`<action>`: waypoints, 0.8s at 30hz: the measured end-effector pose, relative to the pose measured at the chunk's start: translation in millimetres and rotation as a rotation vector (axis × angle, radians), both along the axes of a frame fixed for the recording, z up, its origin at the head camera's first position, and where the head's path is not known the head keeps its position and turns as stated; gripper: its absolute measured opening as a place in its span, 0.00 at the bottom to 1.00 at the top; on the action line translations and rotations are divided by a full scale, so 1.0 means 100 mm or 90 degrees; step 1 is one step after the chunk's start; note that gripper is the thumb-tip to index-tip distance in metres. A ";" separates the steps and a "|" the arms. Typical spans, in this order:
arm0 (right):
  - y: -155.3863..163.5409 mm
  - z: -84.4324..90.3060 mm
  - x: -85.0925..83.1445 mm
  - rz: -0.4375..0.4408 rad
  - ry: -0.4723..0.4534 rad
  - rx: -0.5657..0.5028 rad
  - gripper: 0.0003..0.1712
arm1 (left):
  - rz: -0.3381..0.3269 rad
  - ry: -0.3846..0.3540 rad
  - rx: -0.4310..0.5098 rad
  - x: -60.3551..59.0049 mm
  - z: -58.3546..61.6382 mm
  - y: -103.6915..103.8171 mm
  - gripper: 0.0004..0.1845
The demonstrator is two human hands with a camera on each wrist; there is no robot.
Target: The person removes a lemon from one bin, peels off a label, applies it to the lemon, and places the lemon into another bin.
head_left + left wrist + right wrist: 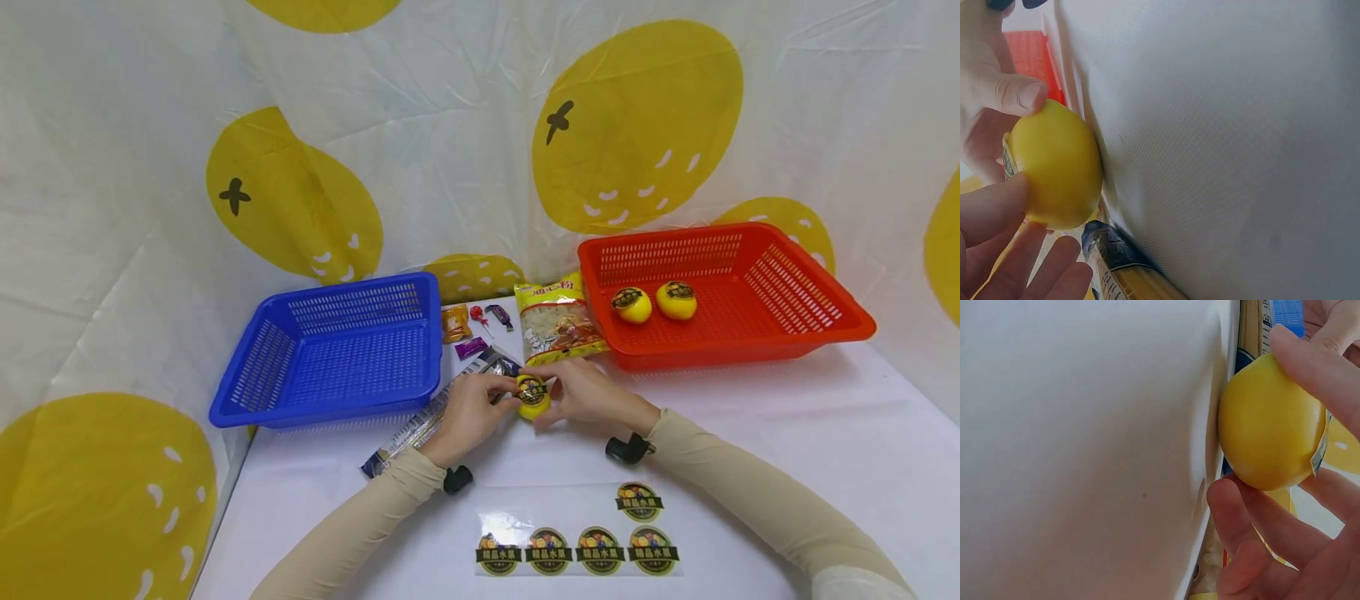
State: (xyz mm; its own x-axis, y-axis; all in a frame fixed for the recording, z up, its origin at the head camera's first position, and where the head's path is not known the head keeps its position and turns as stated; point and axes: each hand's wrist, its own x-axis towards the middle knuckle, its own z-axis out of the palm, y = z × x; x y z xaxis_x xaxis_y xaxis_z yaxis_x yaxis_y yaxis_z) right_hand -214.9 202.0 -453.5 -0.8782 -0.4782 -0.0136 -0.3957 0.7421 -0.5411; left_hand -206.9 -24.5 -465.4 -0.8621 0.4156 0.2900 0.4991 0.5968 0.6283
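Lemon (533,398) sides hidden under fingers (501,388); noodle pack (420,425) partly covered behind them; sticker text unreadable.

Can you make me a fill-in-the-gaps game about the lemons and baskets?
1. Both hands hold one yellow ____ over the table.
2. The red basket has ____ lemons in it.
3. The empty basket is ____.
4. The sticker sheet still shows ____ stickers.

Missing words: lemon; two; blue; five
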 end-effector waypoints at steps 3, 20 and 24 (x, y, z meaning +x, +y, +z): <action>-0.01 -0.02 -0.02 -0.002 -0.005 0.003 0.51 | -0.002 0.002 0.001 0.00 0.00 0.00 0.08; 0.15 0.17 0.18 -0.015 0.030 0.010 0.48 | 0.009 -0.017 0.028 0.10 0.16 0.04 0.15; 0.28 0.21 0.29 -0.018 0.028 0.011 0.47 | 0.004 0.021 0.026 0.09 0.22 0.06 0.14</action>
State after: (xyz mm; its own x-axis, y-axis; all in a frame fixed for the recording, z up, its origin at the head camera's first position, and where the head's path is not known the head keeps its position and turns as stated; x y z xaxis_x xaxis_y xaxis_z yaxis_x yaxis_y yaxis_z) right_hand -185.7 229.6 -432.6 -0.8911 -0.4534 0.0175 -0.3977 0.7620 -0.5111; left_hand -197.7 -18.2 -443.1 -0.8543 0.3979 0.3343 0.5161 0.5742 0.6355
